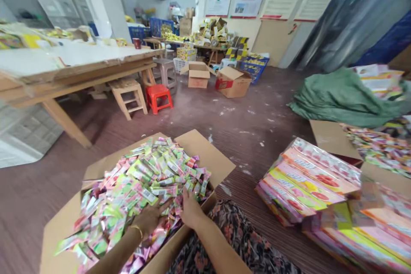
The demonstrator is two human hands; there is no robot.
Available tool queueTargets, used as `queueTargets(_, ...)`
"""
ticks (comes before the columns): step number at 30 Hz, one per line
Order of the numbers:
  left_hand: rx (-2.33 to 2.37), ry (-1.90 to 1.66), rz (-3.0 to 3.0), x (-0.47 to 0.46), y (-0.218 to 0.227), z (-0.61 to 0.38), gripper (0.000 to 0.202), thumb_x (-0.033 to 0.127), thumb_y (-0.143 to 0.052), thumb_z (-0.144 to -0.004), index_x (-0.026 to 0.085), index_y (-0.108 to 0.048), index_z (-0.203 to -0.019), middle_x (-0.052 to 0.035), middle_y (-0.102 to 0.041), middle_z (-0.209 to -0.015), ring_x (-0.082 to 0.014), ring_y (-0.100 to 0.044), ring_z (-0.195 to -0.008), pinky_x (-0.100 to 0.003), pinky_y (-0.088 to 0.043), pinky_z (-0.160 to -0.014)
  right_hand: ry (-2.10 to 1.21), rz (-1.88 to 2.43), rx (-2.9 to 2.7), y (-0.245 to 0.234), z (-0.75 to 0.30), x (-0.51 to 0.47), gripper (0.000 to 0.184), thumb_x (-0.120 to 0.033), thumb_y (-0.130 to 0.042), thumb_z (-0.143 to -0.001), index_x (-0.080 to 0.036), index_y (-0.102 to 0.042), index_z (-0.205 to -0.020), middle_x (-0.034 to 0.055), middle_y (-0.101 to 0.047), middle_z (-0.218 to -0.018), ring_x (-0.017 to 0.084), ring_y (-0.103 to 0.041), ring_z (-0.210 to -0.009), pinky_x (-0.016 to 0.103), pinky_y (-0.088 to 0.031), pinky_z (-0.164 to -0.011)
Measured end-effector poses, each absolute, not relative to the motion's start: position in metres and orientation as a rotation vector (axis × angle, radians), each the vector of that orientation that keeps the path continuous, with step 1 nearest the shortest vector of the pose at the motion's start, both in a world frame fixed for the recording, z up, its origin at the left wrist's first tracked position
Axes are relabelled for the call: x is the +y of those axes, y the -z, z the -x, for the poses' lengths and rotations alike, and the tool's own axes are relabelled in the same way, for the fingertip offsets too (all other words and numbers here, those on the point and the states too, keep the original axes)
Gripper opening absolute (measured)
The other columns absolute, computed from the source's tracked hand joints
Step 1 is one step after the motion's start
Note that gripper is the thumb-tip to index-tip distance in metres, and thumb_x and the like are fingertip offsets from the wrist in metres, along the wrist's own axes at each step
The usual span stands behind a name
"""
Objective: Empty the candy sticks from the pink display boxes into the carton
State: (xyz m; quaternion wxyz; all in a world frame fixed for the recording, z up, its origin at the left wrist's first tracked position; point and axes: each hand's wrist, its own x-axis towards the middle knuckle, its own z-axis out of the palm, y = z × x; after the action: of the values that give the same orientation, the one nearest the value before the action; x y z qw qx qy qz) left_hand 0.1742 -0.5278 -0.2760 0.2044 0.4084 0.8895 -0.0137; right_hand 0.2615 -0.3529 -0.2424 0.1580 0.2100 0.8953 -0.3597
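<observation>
A big open cardboard box (pixel 205 154) on the floor in front of me is heaped with several small pink, green and yellow sachets (pixel 144 180). My left hand (pixel 149 219), with a gold bangle on the wrist, lies on the heap near its front edge, fingers bent into the sachets. Just to its right, my right hand (pixel 190 209) reaches into the same pile, its fingertips buried among the sachets. What either hand holds is hidden.
Stacks of flat colourful printed cartons (pixel 308 184) lie on the floor to my right. A green cloth (pixel 340 96) lies behind them. A long wooden table (pixel 73 66), a wooden stool (pixel 128 94), a red stool (pixel 159 97) and open cardboard boxes (pixel 233 81) stand further back.
</observation>
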Motion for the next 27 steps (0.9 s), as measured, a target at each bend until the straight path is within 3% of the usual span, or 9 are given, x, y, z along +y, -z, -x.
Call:
queueTargets(7,2.445,-0.042,-1.062,-0.513,0.238,-0.211,0.066,0.013,-0.053,-0.087,0.033,-0.046,-0.150,-0.0145,-0.035,-0.159,-0.0330,-0.061,-0.122,-0.048,-0.050,-0.103,0.875,-0.757,2.718,0.241,-0.264,-0.353,0.053,-0.011,-0.047,-0.090,-0.012,-0.048,-0.143,0.0188,-0.055,-0.134,0.029,-0.061,-0.119,0.036,-0.049,-0.099)
queueTargets(12,2.356,-0.479,-0.946,-0.503,0.195,-0.204,0.047,0.022,-0.049,-0.090,0.026,-0.063,-0.135,-0.0143,-0.048,-0.148,-0.0287,-0.055,-0.130,-0.046,-0.043,-0.113,0.851,-1.193,2.823,0.233,-0.252,-0.336,0.042,-0.014,-0.046,-0.089,-0.014,-0.057,-0.129,0.0179,-0.056,-0.131,0.032,-0.054,-0.124,0.044,-0.045,-0.102)
queueTargets(14,2.220,-0.719,-0.802,-0.500,0.178,-0.202,0.044,0.030,-0.049,-0.090,0.024,-0.066,-0.131,-0.0129,-0.052,-0.145,-0.0272,-0.058,-0.125,-0.042,-0.052,-0.105,0.915,-1.369,2.737,0.235,-0.244,-0.328,0.048,-0.021,-0.047,-0.090,-0.013,-0.051,-0.137,0.0206,-0.049,-0.141,0.037,-0.050,-0.129,0.049,-0.044,-0.101)
queueTargets(16,1.986,-0.935,-0.579,-0.497,0.160,-0.195,0.046,0.041,-0.054,-0.087,0.021,-0.067,-0.127,-0.0130,-0.059,-0.137,-0.0261,-0.067,-0.110,-0.039,-0.061,-0.085,0.991,-1.465,2.649,0.238,-0.237,-0.322,0.058,-0.027,-0.047,-0.092,-0.012,-0.041,-0.147,0.0225,-0.040,-0.150,0.039,-0.044,-0.135,0.052,-0.042,-0.104)
queueTargets(18,1.916,-1.064,-0.433,-0.495,0.143,-0.173,0.054,0.054,-0.052,-0.086,0.016,-0.068,-0.121,-0.0138,-0.070,-0.118,-0.0244,-0.072,-0.085,-0.037,-0.062,-0.067,1.045,-1.486,2.607,0.241,-0.230,-0.318,0.063,-0.032,-0.046,-0.094,-0.012,-0.034,-0.153,0.0229,-0.034,-0.155,0.040,-0.038,-0.140,0.053,-0.038,-0.108)
queueTargets(20,2.220,-1.084,-0.472,-0.491,0.131,-0.131,0.061,0.061,-0.040,-0.090,0.015,-0.071,-0.113,-0.0115,-0.074,-0.096,-0.0228,-0.070,-0.069,-0.038,-0.060,-0.065,1.066,-1.467,2.604,0.242,-0.224,-0.316,0.065,-0.036,-0.045,-0.095,-0.013,-0.032,-0.155,0.0216,-0.032,-0.157,0.041,-0.033,-0.143,0.054,-0.035,-0.110)
queueTargets(23,2.939,-0.741,-0.618,-0.480,0.127,-0.041,0.055,0.050,-0.029,-0.096,0.020,-0.072,-0.111,-0.0073,-0.074,-0.111,-0.0237,-0.069,-0.099,-0.036,-0.055,-0.091,1.057,-1.446,2.600,0.241,-0.216,-0.315,0.063,-0.038,-0.043,-0.096,-0.016,-0.035,-0.154,0.0202,-0.033,-0.157,0.042,-0.029,-0.145,0.056,-0.034,-0.110)
queueTargets(25,3.000,-0.596,-0.628,-0.471,0.137,0.016,0.049,0.045,-0.034,-0.095,0.021,-0.074,-0.111,-0.0085,-0.070,-0.124,-0.0272,-0.061,-0.119,-0.038,-0.045,-0.105,1.039,-1.444,2.608,0.242,-0.211,-0.315,0.060,-0.039,-0.043,-0.096,-0.017,-0.040,-0.152,0.0210,-0.035,-0.155,0.042,-0.031,-0.144,0.057,-0.033,-0.110)
queueTargets(27,2.977,-0.493,-0.645,-0.462,0.154,0.058,0.049,0.051,-0.038,-0.093,0.023,-0.072,-0.116,-0.0101,-0.068,-0.129,-0.0300,-0.058,-0.125,-0.043,-0.041,-0.108,1.012,-1.435,2.632,0.243,-0.206,-0.316,0.058,-0.039,-0.044,-0.096,-0.018,-0.044,-0.149,0.0212,-0.035,-0.156,0.041,-0.032,-0.144,0.059,-0.032,-0.110)
